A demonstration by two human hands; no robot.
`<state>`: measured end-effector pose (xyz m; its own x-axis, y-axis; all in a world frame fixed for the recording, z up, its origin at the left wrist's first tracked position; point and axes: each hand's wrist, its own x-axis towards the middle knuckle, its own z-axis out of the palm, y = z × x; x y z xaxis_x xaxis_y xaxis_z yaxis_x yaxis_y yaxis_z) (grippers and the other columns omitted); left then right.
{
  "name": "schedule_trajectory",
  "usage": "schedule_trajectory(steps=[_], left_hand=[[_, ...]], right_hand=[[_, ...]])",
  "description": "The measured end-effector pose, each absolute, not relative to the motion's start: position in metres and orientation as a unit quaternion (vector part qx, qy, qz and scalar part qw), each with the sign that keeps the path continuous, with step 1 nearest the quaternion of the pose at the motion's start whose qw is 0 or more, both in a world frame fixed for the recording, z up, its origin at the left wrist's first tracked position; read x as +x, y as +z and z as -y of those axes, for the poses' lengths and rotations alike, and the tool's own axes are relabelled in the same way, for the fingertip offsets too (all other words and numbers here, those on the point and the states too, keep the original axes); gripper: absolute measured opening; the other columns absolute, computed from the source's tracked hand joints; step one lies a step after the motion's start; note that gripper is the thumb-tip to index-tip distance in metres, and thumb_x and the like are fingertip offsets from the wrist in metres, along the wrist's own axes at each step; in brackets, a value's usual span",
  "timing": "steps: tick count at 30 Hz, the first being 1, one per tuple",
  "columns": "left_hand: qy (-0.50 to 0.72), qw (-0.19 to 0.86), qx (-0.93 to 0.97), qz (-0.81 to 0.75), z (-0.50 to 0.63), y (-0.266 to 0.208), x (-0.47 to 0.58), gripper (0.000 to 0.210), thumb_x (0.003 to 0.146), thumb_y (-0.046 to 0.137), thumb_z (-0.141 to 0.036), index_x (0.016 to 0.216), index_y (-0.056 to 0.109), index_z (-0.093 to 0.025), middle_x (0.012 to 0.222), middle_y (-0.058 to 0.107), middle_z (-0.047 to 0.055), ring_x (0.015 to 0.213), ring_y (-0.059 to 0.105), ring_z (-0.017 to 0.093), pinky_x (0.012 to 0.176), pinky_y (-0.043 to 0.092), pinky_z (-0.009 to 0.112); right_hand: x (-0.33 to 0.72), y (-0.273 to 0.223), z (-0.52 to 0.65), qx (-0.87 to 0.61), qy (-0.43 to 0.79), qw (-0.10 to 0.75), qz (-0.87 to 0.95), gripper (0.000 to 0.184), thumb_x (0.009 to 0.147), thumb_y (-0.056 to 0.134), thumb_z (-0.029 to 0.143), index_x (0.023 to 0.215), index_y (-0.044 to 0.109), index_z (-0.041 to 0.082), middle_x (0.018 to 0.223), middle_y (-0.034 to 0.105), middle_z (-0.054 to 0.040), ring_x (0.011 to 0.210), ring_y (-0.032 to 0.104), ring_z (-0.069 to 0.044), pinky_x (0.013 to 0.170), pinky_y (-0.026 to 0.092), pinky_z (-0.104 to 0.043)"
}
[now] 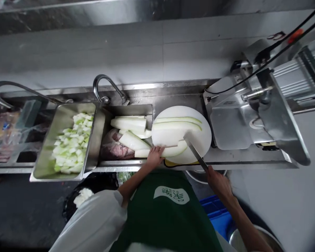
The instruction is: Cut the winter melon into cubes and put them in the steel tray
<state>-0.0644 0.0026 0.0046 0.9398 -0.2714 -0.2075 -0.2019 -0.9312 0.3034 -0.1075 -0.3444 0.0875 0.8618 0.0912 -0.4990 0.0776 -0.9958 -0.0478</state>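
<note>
My left hand (155,155) grips a long, pale peeled gourd piece (173,151), which looks like winter melon. That piece lies partly on the round white cutting board (205,130), its left end reaching over the sink. In my right hand (219,182) is a kitchen knife (196,153), its handle inside my closed fingers. The blade slants up and left, with its tip over the board beside the piece. Two more gourd strips (177,125) with green edges lie at the back of the board.
The sink (150,111) holds several gourd pieces (130,123) and bagged meat (114,147). Left of it stands a metal pan (44,154) of gourd chunks (73,143). A slicing machine (231,122) is close on the right. A faucet (107,77) arches behind the sink.
</note>
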Motion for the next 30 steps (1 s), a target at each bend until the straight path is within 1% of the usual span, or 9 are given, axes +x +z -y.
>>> schedule_trajectory(steps=[2, 5, 10, 14, 17, 20, 23, 26, 30], left_hand=[[-0.116, 0.141, 0.975, 0.128, -0.01, 0.007, -0.059, 0.063, 0.086, 0.073, -0.037, 0.144, 0.051, -0.024, 0.128, 0.058, 0.014, 0.118, 0.052, 0.034, 0.106, 0.04, 0.047], [-0.108, 0.148, 0.974, 0.132, -0.015, 0.008, -0.055, 0.064, 0.086, 0.073, -0.035, 0.145, 0.05, -0.024, 0.133, 0.055, 0.014, 0.12, 0.051, 0.033, 0.107, 0.039, 0.046], [-0.115, 0.157, 0.973, 0.123, -0.013, 0.01, -0.052, 0.066, 0.086, 0.073, -0.034, 0.147, 0.049, -0.025, 0.132, 0.054, 0.014, 0.121, 0.051, 0.033, 0.107, 0.038, 0.045], [-0.131, 0.15, 0.972, 0.126, -0.014, 0.014, -0.049, 0.066, 0.086, 0.073, -0.035, 0.147, 0.05, -0.023, 0.132, 0.054, 0.014, 0.12, 0.05, 0.034, 0.108, 0.037, 0.045], [-0.145, 0.132, 0.972, 0.131, -0.016, 0.017, -0.055, 0.068, 0.087, 0.071, -0.039, 0.148, 0.047, -0.022, 0.132, 0.053, 0.015, 0.12, 0.051, 0.033, 0.105, 0.039, 0.044], [-0.162, 0.122, 0.974, 0.102, -0.011, 0.014, -0.075, 0.067, 0.088, 0.069, -0.045, 0.146, 0.048, -0.019, 0.13, 0.053, 0.016, 0.113, 0.055, 0.032, 0.102, 0.042, 0.044], [-0.166, 0.148, 0.973, 0.062, 0.002, 0.006, -0.099, 0.068, 0.088, 0.069, -0.048, 0.145, 0.048, -0.018, 0.126, 0.053, 0.016, 0.107, 0.058, 0.031, 0.1, 0.046, 0.044], [-0.162, 0.186, 0.968, 0.042, 0.015, -0.002, -0.113, 0.069, 0.088, 0.069, -0.047, 0.145, 0.046, -0.017, 0.123, 0.053, 0.015, 0.106, 0.059, 0.03, 0.096, 0.05, 0.042], [-0.161, 0.216, 0.963, 0.03, 0.02, -0.007, -0.115, 0.068, 0.088, 0.068, -0.046, 0.145, 0.045, -0.018, 0.121, 0.053, 0.014, 0.104, 0.059, 0.029, 0.094, 0.053, 0.042]], right_hand=[[-0.097, 0.09, 0.352, -0.963, 0.26, -0.002, 0.076, 0.018, 0.105, 0.038, 0.024, 0.109, 0.054, 0.017, 0.085, 0.073, -0.0096, 0.07, 0.07, -0.022, 0.056, 0.025, -0.028], [-0.086, 0.092, 0.361, -0.955, 0.274, -0.009, 0.112, 0.02, 0.106, 0.035, 0.025, 0.109, 0.054, 0.017, 0.085, 0.074, -0.0104, 0.073, 0.071, -0.024, 0.056, 0.025, -0.029], [-0.074, 0.091, 0.366, -0.941, 0.313, 0.01, 0.13, 0.019, 0.107, 0.034, 0.024, 0.109, 0.052, 0.017, 0.082, 0.072, -0.0079, 0.07, 0.07, -0.021, 0.056, 0.025, -0.028], [-0.054, 0.074, 0.35, -0.933, 0.333, 0.006, 0.137, 0.016, 0.106, 0.036, 0.02, 0.106, 0.052, 0.016, 0.078, 0.068, -0.0067, 0.071, 0.068, -0.02, 0.059, 0.028, -0.027], [-0.042, 0.062, 0.337, -0.932, 0.33, 0.009, 0.148, 0.017, 0.107, 0.035, 0.022, 0.104, 0.05, 0.015, 0.078, 0.067, -0.007, 0.074, 0.069, -0.021, 0.061, 0.03, -0.027], [-0.047, 0.06, 0.328, -0.936, 0.32, 0.0, 0.144, 0.02, 0.108, 0.032, 0.023, 0.105, 0.05, 0.016, 0.081, 0.069, -0.0082, 0.077, 0.071, -0.023, 0.061, 0.03, -0.028], [-0.066, 0.067, 0.316, -0.945, 0.309, -0.002, 0.111, 0.024, 0.108, 0.027, 0.023, 0.108, 0.049, 0.016, 0.085, 0.071, -0.0095, 0.079, 0.072, -0.024, 0.06, 0.03, -0.029], [-0.084, 0.075, 0.303, -0.947, 0.304, 0.021, 0.1, 0.024, 0.109, 0.026, 0.025, 0.111, 0.049, 0.016, 0.089, 0.072, -0.0097, 0.08, 0.073, -0.023, 0.06, 0.031, -0.029], [-0.092, 0.074, 0.294, -0.939, 0.326, 0.036, 0.102, 0.023, 0.11, 0.027, 0.028, 0.109, 0.048, 0.017, 0.087, 0.071, -0.0089, 0.081, 0.073, -0.023, 0.062, 0.033, -0.028]])
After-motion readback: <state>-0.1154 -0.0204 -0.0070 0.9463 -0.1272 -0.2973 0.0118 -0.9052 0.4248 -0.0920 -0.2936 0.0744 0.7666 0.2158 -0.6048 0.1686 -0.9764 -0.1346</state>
